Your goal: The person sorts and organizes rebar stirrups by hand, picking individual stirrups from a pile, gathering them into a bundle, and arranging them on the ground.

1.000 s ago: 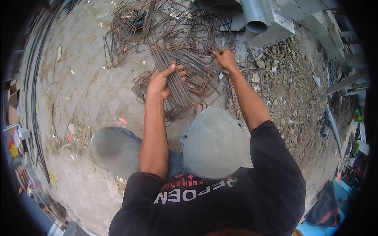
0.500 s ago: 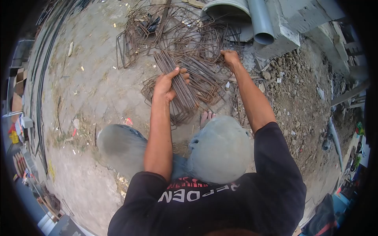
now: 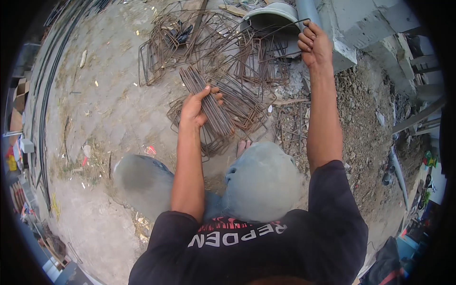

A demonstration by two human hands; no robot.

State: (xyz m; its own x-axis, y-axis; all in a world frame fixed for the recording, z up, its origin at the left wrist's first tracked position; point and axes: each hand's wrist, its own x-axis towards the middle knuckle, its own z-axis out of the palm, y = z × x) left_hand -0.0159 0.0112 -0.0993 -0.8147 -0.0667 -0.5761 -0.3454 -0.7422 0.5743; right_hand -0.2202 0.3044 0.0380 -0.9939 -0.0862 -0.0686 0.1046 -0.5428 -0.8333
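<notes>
Left hand (image 3: 198,107) closed round a bundle (image 3: 217,115), right hand (image 3: 314,43) closed on a rod (image 3: 283,27)

By the left hand, the bundle is gripped near its middle, with the thumb laid along its upper face and the fingers curled over its far right side. Rods are left protruding both beyond the hand and back toward the knees. The bundle's long axis is slanted, its far end pointed forward and left, its near end back and right, toward the foot (image 3: 242,146). Whether it is held level cannot be told.

By the right hand, held farther forward and well to the right, the bent end of the rod is pinched between thumb and curled fingers. From there the rod is stretched leftward over the tangle (image 3: 159,43), its length seen slightly lowered to the left in the view; its far end is lost among other bent pieces.

Beside and partly behind the bundle, a stack (image 3: 247,108) of bent rods is laid on the ground (image 3: 111,114). The bucket (image 3: 273,10) is placed beyond the tangle, near the block (image 3: 346,53).
</notes>
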